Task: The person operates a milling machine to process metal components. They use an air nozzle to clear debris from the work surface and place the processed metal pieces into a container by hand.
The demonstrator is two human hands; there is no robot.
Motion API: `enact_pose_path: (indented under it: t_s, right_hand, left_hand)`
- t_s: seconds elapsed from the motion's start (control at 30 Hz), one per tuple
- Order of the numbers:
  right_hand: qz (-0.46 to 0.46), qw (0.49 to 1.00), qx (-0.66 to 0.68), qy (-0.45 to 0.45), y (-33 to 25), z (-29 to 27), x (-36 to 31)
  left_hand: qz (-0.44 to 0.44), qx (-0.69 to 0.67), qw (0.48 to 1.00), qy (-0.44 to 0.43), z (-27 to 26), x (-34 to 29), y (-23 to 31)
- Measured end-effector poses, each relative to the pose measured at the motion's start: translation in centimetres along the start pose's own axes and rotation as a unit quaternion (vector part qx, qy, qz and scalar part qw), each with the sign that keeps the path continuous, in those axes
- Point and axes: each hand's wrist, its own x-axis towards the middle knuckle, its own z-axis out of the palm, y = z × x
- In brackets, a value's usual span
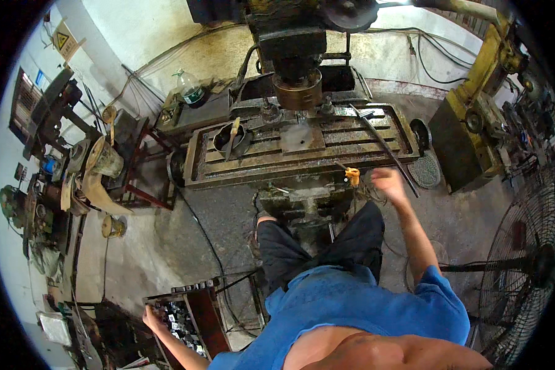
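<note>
My left hand (pixel 153 317) reaches down at the left, by the rim of a tray (pixel 211 320) filled with small metal blocks (pixel 182 322). Its fingers are too small and dark to read. In front of me my right hand (pixel 388 184), blurred, is raised near the front edge of a milling machine's slotted table (pixel 259 161). Just left of it, apart from the fingers, is an orange air blow gun (pixel 351 176). A round cutter head (pixel 298 92) hangs over the table, above a wet, pale, blurred patch. At the table's left sits a dark pan (pixel 240 143) with a wooden-handled brush (pixel 234 132).
A long metal bar (pixel 382 148) slants over the table's right front edge. A caged fan (pixel 512 271) stands at my right. Left are a red frame stand (pixel 143 163), a dirty bucket (pixel 105 157) and a small can (pixel 113 226). A cable (pixel 206 237) crosses the floor.
</note>
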Motion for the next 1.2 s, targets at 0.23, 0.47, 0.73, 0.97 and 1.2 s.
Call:
enact_pose_path:
  t_s: [0.23,0.47,0.73,0.97,1.2]
  right_hand:
    - [0.141,0.976,0.168,-0.010,8.4,9.7,2.7]
    - [0.008,0.993,0.115,0.011,5.1,7.9,2.0]
    - [-0.192,0.924,-0.316,-0.098,-12.0,5.3,1.0]
    - [-0.082,0.874,-0.477,-0.048,-12.5,11.0,6.6]
    - [-0.011,0.910,-0.410,-0.059,-12.3,9.2,7.6]
  left_hand:
    - [-0.059,-0.350,0.917,-0.183,8.4,2.1,1.8]
    - [-0.066,-0.456,0.808,-0.368,20.7,-1.7,4.4]
    - [0.001,-0.424,0.847,-0.320,25.4,-2.8,5.1]
    - [0.035,-0.241,0.935,-0.258,23.5,-3.6,5.3]
    - [-0.001,-0.160,0.940,-0.303,21.2,-3.2,3.1]
